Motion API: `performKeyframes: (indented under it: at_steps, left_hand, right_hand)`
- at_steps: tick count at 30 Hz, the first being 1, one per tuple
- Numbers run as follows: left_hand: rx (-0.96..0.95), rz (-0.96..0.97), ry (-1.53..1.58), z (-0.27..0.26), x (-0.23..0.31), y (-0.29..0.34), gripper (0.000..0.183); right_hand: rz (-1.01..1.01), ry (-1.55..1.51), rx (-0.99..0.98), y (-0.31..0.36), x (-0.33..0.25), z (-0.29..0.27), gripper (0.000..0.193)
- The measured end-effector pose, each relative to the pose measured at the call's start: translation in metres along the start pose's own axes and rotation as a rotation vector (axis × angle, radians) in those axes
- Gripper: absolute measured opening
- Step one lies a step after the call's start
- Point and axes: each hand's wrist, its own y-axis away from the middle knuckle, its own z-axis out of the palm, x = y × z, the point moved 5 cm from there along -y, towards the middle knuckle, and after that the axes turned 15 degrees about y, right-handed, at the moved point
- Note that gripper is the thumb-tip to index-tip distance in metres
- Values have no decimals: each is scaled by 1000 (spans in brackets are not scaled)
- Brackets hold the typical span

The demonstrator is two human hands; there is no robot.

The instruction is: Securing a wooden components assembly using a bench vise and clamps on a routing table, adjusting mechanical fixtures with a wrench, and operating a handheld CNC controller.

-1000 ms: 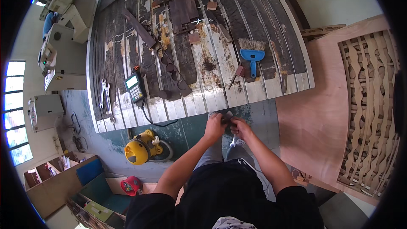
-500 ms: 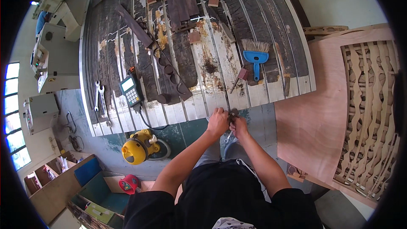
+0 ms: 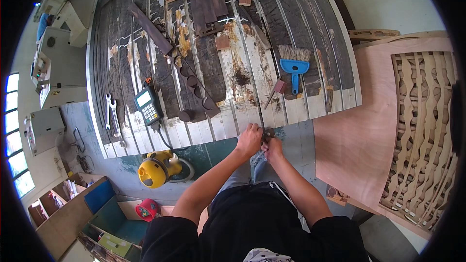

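Note:
Just off the table's near edge, both my hands work close together on a small dark piece with rounded ends. My right hand has its fingers closed round the lower part of it. My left hand has its fingers bent and pressed in from the left side. The fingers partly cover the piece, and its exact kind does not show. On the table beyond lie a reddish block with a thin rod and a blue-handled brush.
The worn slatted table bears two wrenches, a keypad controller, a dark board with round cutouts and a dark disc. A yellow vacuum stands on the floor. At right lies a carved wooden panel.
Both hands stay close together on the small dark piece at the table edge, with only a slight shift of the fingers. The view has shifted a little.

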Motion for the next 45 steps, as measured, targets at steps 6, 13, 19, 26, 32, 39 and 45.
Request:
performKeyframes:
  at_steps: [6,13,19,26,32,39,45]
  left_hand:
    - [-43,-22,17,0,-6,-1,25]
    - [-3,55,-36,-10,1,-12,20]
    - [79,55,-142,-46,-20,-58,23]
    - [91,93,-322,-123,-35,-145,19]
    - [62,44,-454,-171,-37,-203,17]
    - [25,-38,-467,-197,-41,-250,16]
    - [-22,-77,-507,-233,-64,-283,18]
  right_hand:
    - [-176,267,43,-2,-4,-6,6]
    - [-126,107,49,-17,-15,-4,9]
    - [-168,496,75,36,-72,-1,13]
    - [-847,1000,238,67,-186,-18,10]
    - [-1254,1189,212,13,-309,74,12]
    - [-1030,1620,204,-92,-393,188,30]
    - [-1040,1669,112,-99,-407,184,38]
